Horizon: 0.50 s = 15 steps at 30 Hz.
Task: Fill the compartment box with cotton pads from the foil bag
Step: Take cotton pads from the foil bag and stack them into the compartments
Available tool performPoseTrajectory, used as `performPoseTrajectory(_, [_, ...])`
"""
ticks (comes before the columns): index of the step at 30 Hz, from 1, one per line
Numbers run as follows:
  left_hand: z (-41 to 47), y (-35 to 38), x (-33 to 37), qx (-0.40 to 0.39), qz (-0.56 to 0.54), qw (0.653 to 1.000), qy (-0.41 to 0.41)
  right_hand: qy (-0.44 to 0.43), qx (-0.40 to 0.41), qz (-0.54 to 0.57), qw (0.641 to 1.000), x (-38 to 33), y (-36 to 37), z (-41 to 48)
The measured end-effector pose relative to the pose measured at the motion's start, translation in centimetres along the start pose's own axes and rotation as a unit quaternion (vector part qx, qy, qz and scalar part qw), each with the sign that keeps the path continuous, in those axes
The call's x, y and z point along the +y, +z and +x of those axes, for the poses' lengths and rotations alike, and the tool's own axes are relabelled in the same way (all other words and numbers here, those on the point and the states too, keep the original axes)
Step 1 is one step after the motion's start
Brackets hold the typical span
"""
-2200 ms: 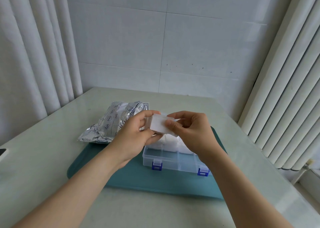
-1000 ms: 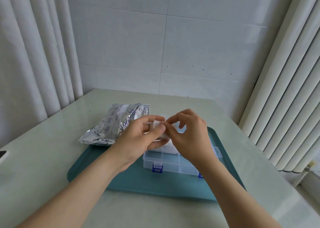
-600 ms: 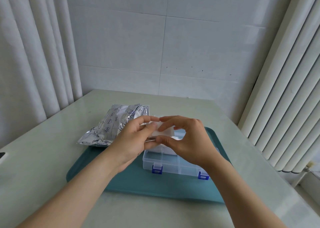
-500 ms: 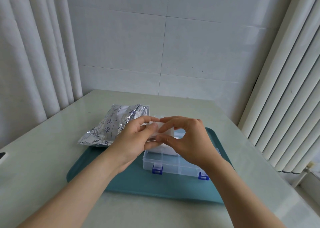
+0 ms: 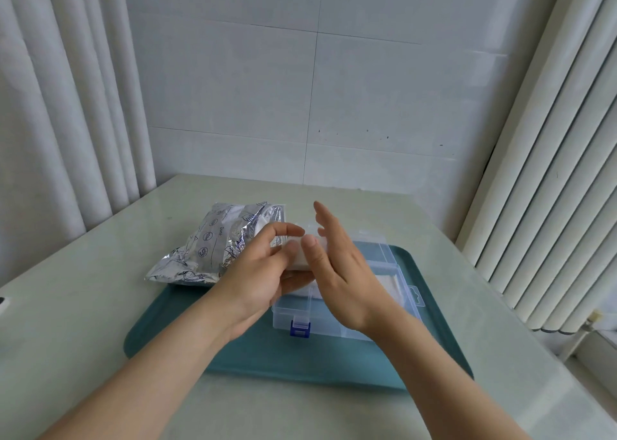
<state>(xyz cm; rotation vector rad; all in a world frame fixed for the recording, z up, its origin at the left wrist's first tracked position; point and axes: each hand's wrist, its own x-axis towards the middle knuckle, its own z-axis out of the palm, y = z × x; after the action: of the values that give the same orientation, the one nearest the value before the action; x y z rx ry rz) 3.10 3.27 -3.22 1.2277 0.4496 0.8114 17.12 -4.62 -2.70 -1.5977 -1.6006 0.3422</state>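
Presently, left hand point(image 5: 257, 279) grips stacked pads point(image 5: 298, 260) over the box point(image 5: 334, 322), which sits on the tray point(image 5: 267, 356). Right hand point(image 5: 344, 272) is spread, fingers straight, thumb apparently touching the pads. Bag point(image 5: 213, 246) lies left of the box, overlapping the tray's far corner.

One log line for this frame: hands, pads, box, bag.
left hand holds cotton pads over compartment box | right hand open beside them | foil bag left of box | box on tray
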Motion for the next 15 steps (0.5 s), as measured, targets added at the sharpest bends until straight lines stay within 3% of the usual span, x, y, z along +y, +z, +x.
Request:
performPoseTrajectory(6, [0.1, 0.7, -0.7, 0.008, -0.014, 1.0, 0.013, 0.033, 0.079, 0.102, 0.991, -0.9, 0.9, 0.2])
performPoseTrajectory(11, [-0.2, 1.4, -1.0, -0.01, 0.005, 1.0, 0.028, 0.022, 0.055, 0.073, 0.996, -0.7, 1.0, 0.1])
performPoseTrajectory(15, [0.3, 0.8, -1.2, 0.048, 0.03, 0.997, 0.05, 0.006, 0.096, -0.015, 0.995, -0.3, 0.1, 0.6])
